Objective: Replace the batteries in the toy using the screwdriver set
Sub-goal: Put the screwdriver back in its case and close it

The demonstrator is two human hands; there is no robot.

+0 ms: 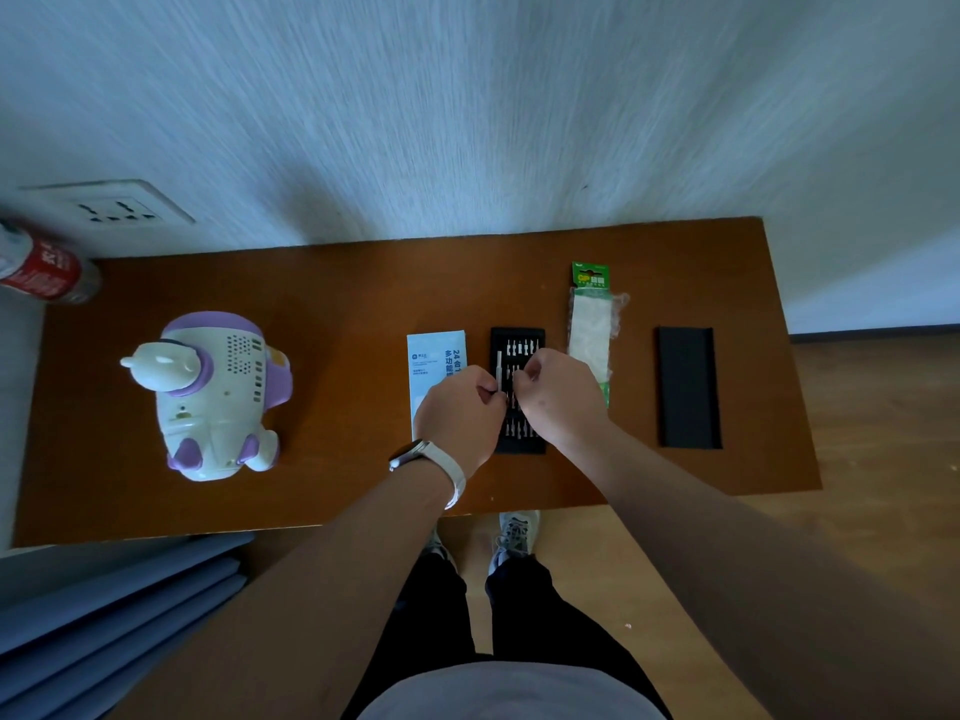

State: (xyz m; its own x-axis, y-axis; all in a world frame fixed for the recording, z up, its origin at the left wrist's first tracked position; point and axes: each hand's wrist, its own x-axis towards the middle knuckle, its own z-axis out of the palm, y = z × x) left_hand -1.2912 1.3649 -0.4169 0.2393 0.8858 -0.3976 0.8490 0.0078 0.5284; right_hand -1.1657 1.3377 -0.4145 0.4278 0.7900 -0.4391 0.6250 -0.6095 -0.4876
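Observation:
A white and purple toy (215, 394) lies on its side at the left of the brown table (353, 304). In the middle sits the black screwdriver bit tray (519, 339) holding several silver bits. My left hand (457, 415) pinches the thin silver screwdriver handle (500, 367) upright over the tray. My right hand (558, 394) is closed beside it, fingertips pinched on something small by the handle; whether it is a bit I cannot tell. A green-topped battery pack (589, 324) lies right of the tray.
The set's white and blue sleeve (434, 356) lies left of the tray. The black tray cover (688, 387) lies at the far right. A red-labelled bottle (44, 270) stands at the back left corner under a wall socket (111, 207). Blue-grey boards (104, 615) lean below the table.

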